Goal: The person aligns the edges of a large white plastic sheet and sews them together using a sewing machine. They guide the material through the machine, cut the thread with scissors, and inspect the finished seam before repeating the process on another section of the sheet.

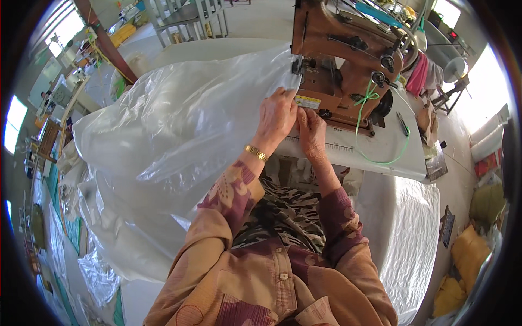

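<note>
A large sheet of clear plastic film [179,114] spreads over the table to my left and hangs down its near side. Its right edge runs up to the presser foot [297,66] of a brown sewing machine [348,51]. My left hand [276,118], with a gold watch at the wrist, is closed on that edge just in front of the foot. Close beside it, my right hand [312,133] is pinched shut in front of the machine's base, next to a yellow label. What lies between its fingertips is too hidden to make out.
Green thread [367,98] is tied on the machine and loops across the white tabletop [394,155]. Small dark snips [403,124] lie at the right. A grey chair [187,20] stands beyond the table. Bundled film [405,233] is at my right, with yellow sacks [468,258] farther out.
</note>
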